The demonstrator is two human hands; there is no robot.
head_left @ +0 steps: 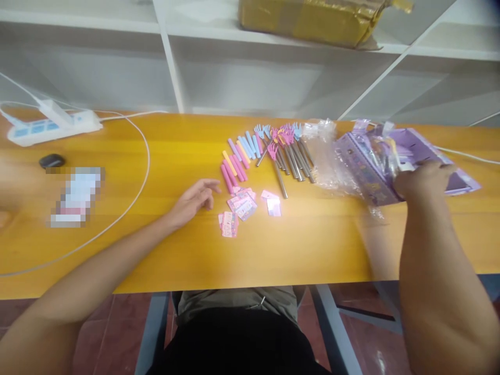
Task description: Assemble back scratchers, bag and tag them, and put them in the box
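My left hand (pixel 196 200) rests on the table with its fingers apart, holding nothing, just left of the colored tubes (pixel 236 159) and the small pink cards (pixel 242 203). My right hand (pixel 424 179) reaches into the purple printed box (pixel 361 169) at the right; its fingertips are hidden among the clear packets there. Metal rods with pink, blue and yellow claw-shaped heads (pixel 287 136) lie fanned out in the middle. Clear plastic bags (pixel 322 156) lie between these rods and the box.
A white power strip (pixel 54 127) with cables, a black oval object (pixel 52 161) and a blurred-out phone-like object (pixel 78 197) lie on the left of the wooden table (pixel 195 265). A taped brown package (pixel 308 21) sits on the shelf above.
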